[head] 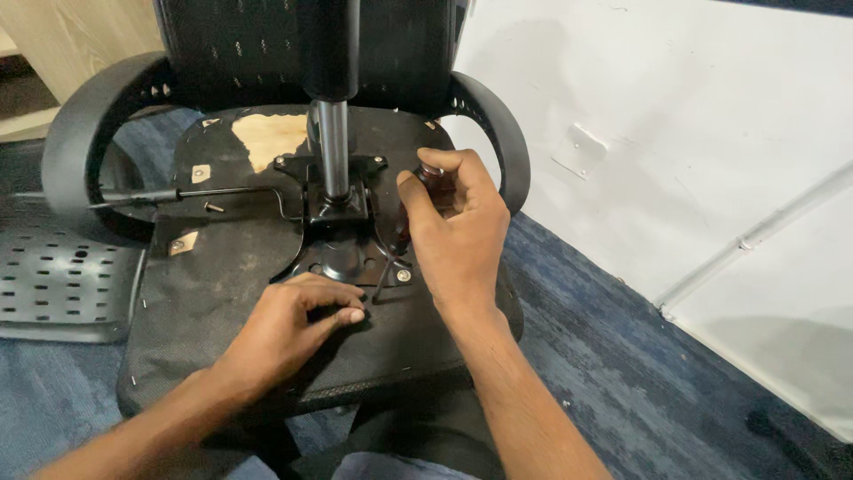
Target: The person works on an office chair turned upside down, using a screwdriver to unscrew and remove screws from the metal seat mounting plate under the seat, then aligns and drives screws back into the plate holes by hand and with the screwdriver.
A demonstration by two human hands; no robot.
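The right hand [458,236], at the centre of the frame, is closed around the dark reddish translucent handle of a screwdriver [434,185], whose thin black shaft slants down and left to a silver screw [403,276] at the lower right corner of the black metal seat plate [342,258]. The steep, wrapped hold seems meant to press straight down onto the screw head. Just below and left, the left hand [293,324] lies curled on the black fabric underside of the overturned office chair seat [222,276], fingertips pinched together near the shaft's tip, likely steadying it; whether it holds anything small I cannot tell. From the plate's middle a shiny chrome gas-lift column [333,147] rises to the top of the frame, close beside the right hand. A black lever rod [178,194] runs left. Curved black plastic armrests [75,142] fence both sides, while the blue carpet floor [613,356] at lower right leaves elbow room before the white wall [693,116].
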